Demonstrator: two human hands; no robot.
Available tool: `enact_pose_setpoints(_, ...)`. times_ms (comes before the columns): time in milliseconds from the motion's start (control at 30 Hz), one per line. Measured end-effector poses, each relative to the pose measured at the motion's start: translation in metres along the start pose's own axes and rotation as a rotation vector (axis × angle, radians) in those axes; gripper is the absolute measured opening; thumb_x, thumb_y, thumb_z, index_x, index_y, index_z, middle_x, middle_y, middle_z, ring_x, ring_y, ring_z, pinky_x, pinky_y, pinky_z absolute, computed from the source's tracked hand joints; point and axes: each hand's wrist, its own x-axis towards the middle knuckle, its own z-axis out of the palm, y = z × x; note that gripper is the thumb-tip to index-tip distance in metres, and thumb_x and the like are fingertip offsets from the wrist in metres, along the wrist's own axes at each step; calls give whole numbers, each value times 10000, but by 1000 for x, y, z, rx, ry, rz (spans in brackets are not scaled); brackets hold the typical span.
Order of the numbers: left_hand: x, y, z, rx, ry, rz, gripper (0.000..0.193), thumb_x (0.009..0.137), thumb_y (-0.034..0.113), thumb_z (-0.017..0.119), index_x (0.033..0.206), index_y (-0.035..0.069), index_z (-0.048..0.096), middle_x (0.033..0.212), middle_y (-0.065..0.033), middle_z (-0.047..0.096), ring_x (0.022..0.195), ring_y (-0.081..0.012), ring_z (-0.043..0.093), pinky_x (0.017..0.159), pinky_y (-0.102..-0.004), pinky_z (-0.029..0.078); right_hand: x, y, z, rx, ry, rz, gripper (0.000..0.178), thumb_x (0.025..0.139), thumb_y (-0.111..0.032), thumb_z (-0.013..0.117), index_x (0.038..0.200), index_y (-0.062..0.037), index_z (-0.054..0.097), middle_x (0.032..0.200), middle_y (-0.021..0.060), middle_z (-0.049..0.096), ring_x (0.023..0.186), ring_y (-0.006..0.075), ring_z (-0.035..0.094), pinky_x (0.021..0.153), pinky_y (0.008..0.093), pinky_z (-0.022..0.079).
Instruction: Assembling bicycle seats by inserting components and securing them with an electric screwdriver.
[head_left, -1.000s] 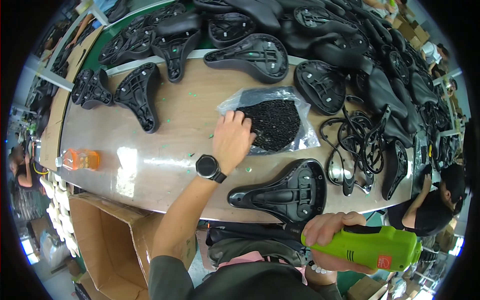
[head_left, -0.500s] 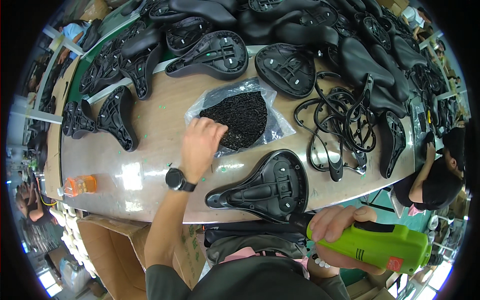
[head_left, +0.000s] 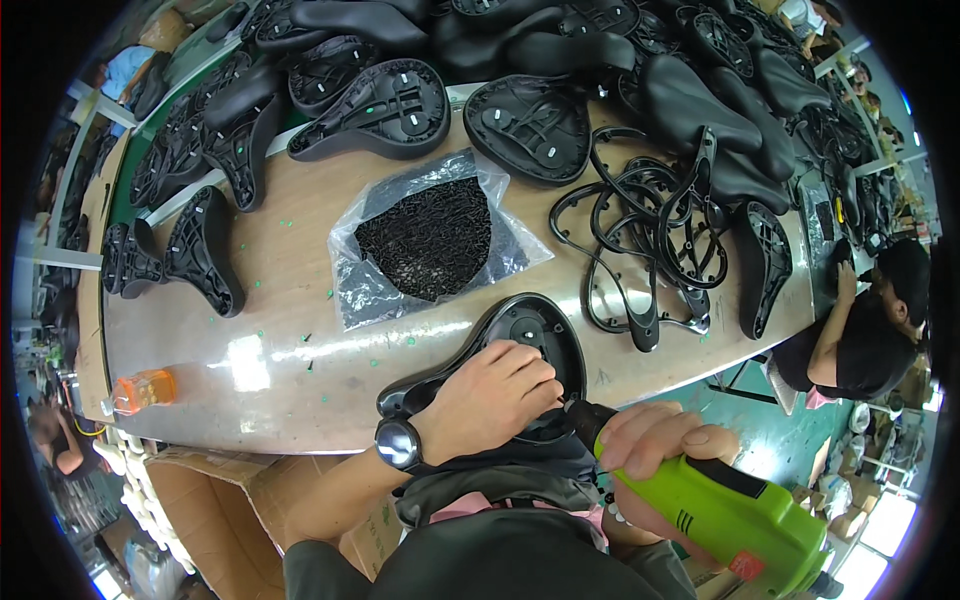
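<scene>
The right hand (head_left: 655,450) has its grip clenched around a lime-green electric screwdriver (head_left: 730,510), whose black nose points at the upturned black bicycle saddle (head_left: 520,350) lying at the near edge of the counter (head_left: 290,330). The left hand (head_left: 490,395), wearing a wristwatch (head_left: 398,443), rests curled on that saddle; whether its fingers pinch anything cannot be told. Just beyond lies 1 clear bag of black screws (head_left: 432,240), with more saddles and black wire rails (head_left: 650,230) behind.

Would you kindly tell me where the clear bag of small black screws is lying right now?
In the head view, the bag of screws lies mid-table, just beyond the upturned saddle under the left hand.
</scene>
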Motion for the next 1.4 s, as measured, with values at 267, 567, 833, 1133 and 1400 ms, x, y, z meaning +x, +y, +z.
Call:
enact_pose_setpoints(267,8,12,-4,-23,-85,6,292,848,242,686,1042,34,619,1008,-78,582,1062,-259,557,930,-383,465,-3,-4,-3,-5,28,20,507,850,-215,759,1243,-89,465,805,118,642,684,288,649,660,443,541)
enact_pose_setpoints(567,35,-39,-10,-93,29,-524,357,921,247,640,1156,-22,626,1127,-202,654,1040,-384,617,907,-445,494,-9,4,-43,-364,393,815,441,754,-114,783,1118,31,581,836,56,643,691,123,602,635,269,506)
enact_pose_setpoints(833,31,-49,8,-116,-50,-581,245,936,184,596,1098,22,684,1023,-173,694,928,-371,659,785,-456,527,-68,51,-40,-772,184,1021,476,749,-198,816,1086,53,594,858,159,681,784,213,650,747,355,524)
enact_pose_setpoints(1133,32,-43,15,91,-212,-416,407,907,213,637,1268,32,581,1168,-149,643,955,-352,656,792,-434,550,-85,58,-40,-565,303,1012,472,759,-61,771,1164,38,549,999,53,617,871,124,566,793,295,491)
enact_pose_setpoints(1400,32,-44,7,71,-314,-249,642,822,386,730,1370,126,520,1255,-141,554,1060,-356,608,813,-433,561,-81,56,-53,-396,174,1052,566,785,-65,780,1279,23,520,1067,54,619,952,144,559,869,324,487)
